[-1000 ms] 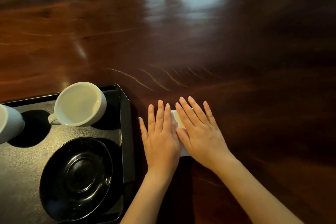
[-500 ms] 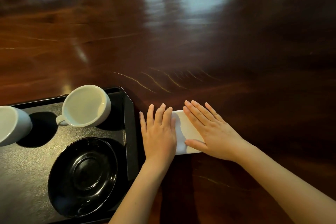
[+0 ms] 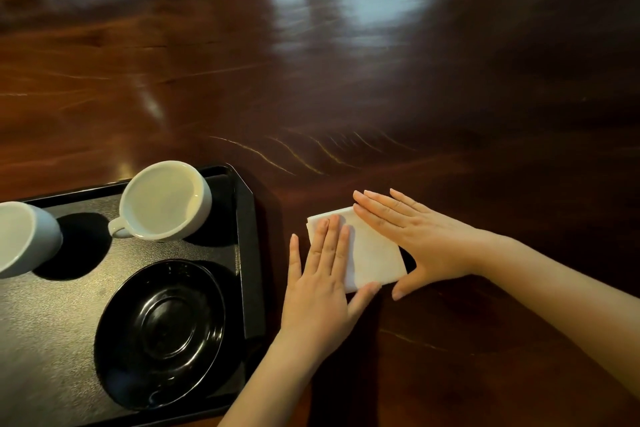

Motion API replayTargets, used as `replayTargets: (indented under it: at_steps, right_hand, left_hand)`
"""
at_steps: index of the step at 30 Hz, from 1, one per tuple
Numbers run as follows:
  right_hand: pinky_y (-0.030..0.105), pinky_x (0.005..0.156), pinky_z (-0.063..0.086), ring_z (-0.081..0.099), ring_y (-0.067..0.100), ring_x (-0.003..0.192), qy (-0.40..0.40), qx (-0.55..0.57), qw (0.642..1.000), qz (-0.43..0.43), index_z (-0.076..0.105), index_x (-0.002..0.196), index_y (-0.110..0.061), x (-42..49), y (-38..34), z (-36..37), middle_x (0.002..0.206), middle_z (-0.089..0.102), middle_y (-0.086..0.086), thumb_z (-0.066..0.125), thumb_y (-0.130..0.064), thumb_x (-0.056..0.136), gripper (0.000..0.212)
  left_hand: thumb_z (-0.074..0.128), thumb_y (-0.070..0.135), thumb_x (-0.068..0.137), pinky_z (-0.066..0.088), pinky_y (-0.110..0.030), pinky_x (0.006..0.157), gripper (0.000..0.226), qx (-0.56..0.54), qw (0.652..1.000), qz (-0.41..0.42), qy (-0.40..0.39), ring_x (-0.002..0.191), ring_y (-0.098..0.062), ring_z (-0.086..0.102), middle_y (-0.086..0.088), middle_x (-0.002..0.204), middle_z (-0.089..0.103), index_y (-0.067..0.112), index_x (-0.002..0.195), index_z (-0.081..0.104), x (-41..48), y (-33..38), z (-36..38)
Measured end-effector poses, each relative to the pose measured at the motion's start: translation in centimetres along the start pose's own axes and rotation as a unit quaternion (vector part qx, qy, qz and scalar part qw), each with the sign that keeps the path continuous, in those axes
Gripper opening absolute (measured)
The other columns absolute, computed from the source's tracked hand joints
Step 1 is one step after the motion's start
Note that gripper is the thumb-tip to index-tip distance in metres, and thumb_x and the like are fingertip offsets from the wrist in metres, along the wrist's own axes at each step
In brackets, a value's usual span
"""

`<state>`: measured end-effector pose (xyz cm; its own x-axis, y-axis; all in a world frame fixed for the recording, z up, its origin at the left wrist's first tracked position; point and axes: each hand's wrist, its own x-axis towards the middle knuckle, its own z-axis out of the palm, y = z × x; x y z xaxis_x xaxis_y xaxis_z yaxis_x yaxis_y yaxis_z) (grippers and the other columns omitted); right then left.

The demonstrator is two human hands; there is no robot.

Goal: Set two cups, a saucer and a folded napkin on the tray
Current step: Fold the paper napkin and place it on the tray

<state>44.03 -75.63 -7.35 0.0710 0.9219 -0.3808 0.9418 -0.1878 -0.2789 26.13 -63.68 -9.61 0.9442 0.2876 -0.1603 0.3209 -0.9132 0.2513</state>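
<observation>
1. Your left hand (image 3: 320,282) lay flat, palm down, fingers together on the near-left part of the white folded napkin (image 3: 372,255); thumb spread along its near edge. No grip closed on anything, just pressing.
2. Your right hand (image 3: 420,241) was flat too, fingers straight across the napkin's far-right edge, thumb apart & resting on the wooden surface (image 3: 346,80) by the near corner. Open, nothing pinched.
3. Likely reason for both palms down: you were creasing/smoothing the fold so it'd hold shape before moving it.
4. Napkin sat on the surface, just right of the black tray (image 3: 247,253), not on it yet, not touching its rim as far as I can tell.
5. On the tray already: a white cup w/ handle (image 3: 166,201) at the far right corner, a 2nd white cup (image 3: 24,239) at the left, partly cut off by the frame, & a black saucer (image 3: 159,334) nearer you. Cups stood apart from the saucer, neither on it.
6. So approx. 3 of 4 items were done; only the napkin was left.
7. Free tray space looked tight: mostly the near-left area & the strip between cups & saucer. You'd have needed to lift the napkin w/o letting the fold spring open.
</observation>
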Motion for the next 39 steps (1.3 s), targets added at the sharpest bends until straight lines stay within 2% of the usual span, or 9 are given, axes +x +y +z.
replayTargets:
  at_steps: [9, 14, 19, 23, 25, 29, 31, 34, 39]
  right_hand:
    - [0.017, 0.105, -0.032, -0.032, 0.002, 0.137, 0.044, 0.004, 0.999, 0.021, -0.022, 0.144, -0.032, -2.0, -0.4, 0.7, 0.151, -0.033, -0.016, 0.039, -0.068, 0.079, 0.097]
    - [0.012, 0.106, -0.027, -0.03, 0.0, 0.138, 0.076, 0.056, 0.995, 0.023, -0.016, 0.147, -0.028, -2.1, -0.7, 1.2, 0.153, -0.029, -0.015, 0.041, -0.062, 0.082, 0.093]
    - [0.009, 0.109, -0.018, -0.021, -0.006, 0.139, 0.09, 0.171, 0.981, 0.022, -0.001, 0.148, -0.034, -2.5, -0.4, 1.0, 0.155, -0.015, -0.021, 0.053, -0.058, 0.082, 0.089]
    - [0.018, 0.116, 0.02, 0.025, -0.006, 0.138, 0.186, 0.433, 0.879, 0.07, 0.047, 0.132, -0.037, -2.7, -1.4, 0.6, 0.143, 0.043, -0.021, 0.07, -0.023, 0.08, 0.058]
    - [0.023, 0.095, 0.047, 0.056, -0.002, 0.113, 0.261, 0.531, 0.798, 0.115, 0.062, 0.108, -0.041, -2.6, -2.4, 0.4, 0.112, 0.066, -0.018, 0.07, -0.02, 0.08, 0.035]
    - [0.021, 0.067, 0.055, 0.07, 0.009, 0.085, 0.303, 0.699, 0.619, 0.189, 0.069, 0.094, -0.03, -1.8, -4.8, 0.1, 0.09, 0.074, -0.007, 0.069, -0.04, 0.075, 0.021]
    - [0.03, 0.071, 0.059, 0.072, 0.014, 0.086, 0.262, 0.733, 0.58, 0.238, 0.068, 0.097, -0.024, -1.2, -6.1, 0.2, 0.093, 0.075, -0.001, 0.061, -0.04, 0.085, 0.021]
    - [0.035, 0.07, 0.057, 0.068, 0.015, 0.079, 0.284, 0.626, 0.641, 0.341, 0.061, 0.091, -0.022, -0.3, -7.7, 0.1, 0.086, 0.07, 0.002, 0.045, -0.044, 0.093, 0.027]
    - [0.028, 0.056, 0.041, 0.053, 0.012, 0.07, 0.298, 0.402, 0.738, 0.452, 0.034, 0.09, -0.026, 0.6, -9.6, 0.6, 0.072, 0.045, -0.014, 0.036, -0.063, 0.086, 0.036]
  left_hand:
    - [0.034, 0.051, 0.093, -0.029, -0.046, 0.104, 0.081, 0.073, 0.997, 0.001, -0.017, 0.144, -0.034, -0.013, -0.019, 0.155, -0.014, 0.016, 0.143, -0.018, 0.5, 2.5, -1.8]
    - [0.073, 0.031, 0.075, 0.045, -0.044, 0.103, 0.064, 0.136, 0.989, 0.062, -0.016, 0.125, -0.03, 0.052, -0.017, 0.133, 0.056, 0.007, 0.13, 0.051, 0.5, 4.3, -1.9]
    - [0.068, 0.01, 0.079, 0.046, -0.035, 0.103, 0.053, -0.013, 0.992, 0.115, 0.043, 0.123, -0.024, 0.055, -0.013, 0.132, 0.059, 0.005, 0.129, 0.052, 1.2, 2.4, -2.9]
    - [0.049, 0.007, 0.09, 0.04, -0.009, 0.089, 0.044, -0.297, 0.954, 0.052, -0.003, 0.109, 0.001, 0.056, 0.015, 0.118, 0.064, 0.033, 0.125, 0.054, 1.9, 0.7, -6.8]
    - [0.049, 0.01, 0.093, 0.043, -0.011, 0.086, 0.041, -0.394, 0.918, 0.034, -0.033, 0.104, 0.003, 0.059, 0.022, 0.108, 0.068, 0.046, 0.111, 0.058, 1.8, -0.2, -8.0]
    - [0.054, 0.022, 0.088, 0.058, -0.026, 0.07, 0.024, -0.659, 0.732, -0.116, -0.133, 0.089, -0.013, 0.07, 0.005, 0.097, 0.074, 0.035, 0.101, 0.07, 1.3, -0.9, -8.3]
    - [0.057, 0.021, 0.081, 0.058, -0.027, 0.064, 0.026, -0.723, 0.656, -0.165, -0.138, 0.089, -0.019, 0.072, -0.003, 0.1, 0.075, 0.024, 0.103, 0.071, 1.1, -0.9, -7.3]
    - [0.061, 0.035, 0.08, 0.059, -0.038, 0.069, 0.032, -0.759, 0.595, -0.235, -0.119, 0.098, -0.027, 0.07, -0.008, 0.106, 0.074, 0.022, 0.108, 0.068, 0.8, -0.4, -5.9]
    - [0.059, 0.048, 0.078, 0.061, -0.039, 0.068, 0.035, -0.703, 0.642, -0.305, -0.005, 0.083, -0.023, 0.074, -0.006, 0.091, 0.077, 0.02, 0.098, 0.068, 0.9, 1.8, -3.7]
